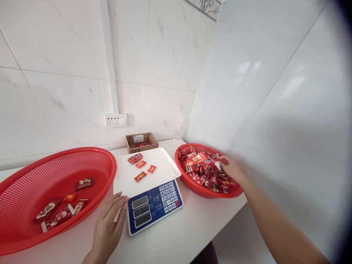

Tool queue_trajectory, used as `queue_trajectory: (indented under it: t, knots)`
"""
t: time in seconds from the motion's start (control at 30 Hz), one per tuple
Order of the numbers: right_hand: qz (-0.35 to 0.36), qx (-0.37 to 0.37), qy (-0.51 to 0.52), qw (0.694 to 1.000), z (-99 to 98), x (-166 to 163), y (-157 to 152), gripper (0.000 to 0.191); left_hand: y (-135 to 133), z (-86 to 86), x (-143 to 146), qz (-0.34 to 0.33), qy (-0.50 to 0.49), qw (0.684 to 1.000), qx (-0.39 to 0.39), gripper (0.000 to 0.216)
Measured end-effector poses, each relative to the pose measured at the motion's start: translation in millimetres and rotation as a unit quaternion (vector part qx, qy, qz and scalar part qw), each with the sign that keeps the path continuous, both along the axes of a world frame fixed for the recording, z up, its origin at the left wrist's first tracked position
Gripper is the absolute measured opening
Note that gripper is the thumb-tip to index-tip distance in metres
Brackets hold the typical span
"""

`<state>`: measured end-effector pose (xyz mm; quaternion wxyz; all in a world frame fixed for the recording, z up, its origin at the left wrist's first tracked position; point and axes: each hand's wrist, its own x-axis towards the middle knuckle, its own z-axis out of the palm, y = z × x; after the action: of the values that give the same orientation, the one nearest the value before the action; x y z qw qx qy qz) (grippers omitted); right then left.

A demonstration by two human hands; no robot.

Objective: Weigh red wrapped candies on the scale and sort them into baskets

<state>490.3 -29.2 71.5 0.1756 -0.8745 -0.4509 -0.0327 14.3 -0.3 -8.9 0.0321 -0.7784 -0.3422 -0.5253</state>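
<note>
My right hand (233, 169) reaches over the right rim of a red basket (189, 187) heaped with wrapped snacks. Its fingers pinch a small red snack packet (223, 160). My left hand (111, 218) has its fingers stretched out at the left edge of a blue-and-white digital scale (154, 208), fingertips at its corner, holding nothing. On the scale's white pan (162, 161) lie several red wrapped sweets, among them a larger red packet (135, 158) and a small red sweet (140, 176). The digits on the scale's displays are faint.
A larger red basket (108, 165) stands on the left with several packets at its bottom. Behind the pan is a cardboard box (142, 146) with red packets inside. Tiled walls close off the back and right of the white table (192, 227). A wall socket (116, 120) sits above.
</note>
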Motion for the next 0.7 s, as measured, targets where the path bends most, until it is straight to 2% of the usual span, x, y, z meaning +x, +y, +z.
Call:
queue_trajectory:
  t: [0.1,0.27,0.37,0.43,0.5,0.63,0.7]
  knots:
    - [-0.002,0.015,-0.001,1.0,4.4,-3.2,-1.5,0.03,-0.3,0.2,-0.4,0.001,-0.004,1.0,-0.004,0.015]
    - [-0.044,0.039,0.017,0.998,20.1,-13.5,-2.1,0.029,-0.7,2.3,-0.2,-0.001,-0.004,1.0,0.001,0.015]
    - [-0.057,0.032,0.055,0.996,30.3,-18.9,-2.3,0.026,-1.3,4.2,-0.2,-0.001,-0.001,1.0,0.003,0.014]
    - [-0.061,0.02,0.04,0.997,31.6,-19.3,-1.8,0.027,-1.6,4.8,-0.3,0.002,0.001,1.0,0.004,0.014]
    - [-0.05,-0.004,0.008,0.999,26.9,-17.2,0.1,0.032,-1.5,4.7,-0.4,0.003,0.001,1.0,0.004,0.014]
    - [0.035,-0.079,-0.008,0.996,6.4,-11.7,8.5,0.049,-0.7,3.4,-0.2,-0.002,-0.003,1.0,0.005,0.014]
    - [0.056,-0.105,-0.006,0.993,-4.3,-9.8,13.9,0.058,-0.4,2.6,-0.3,-0.002,-0.001,1.0,0.005,0.014]
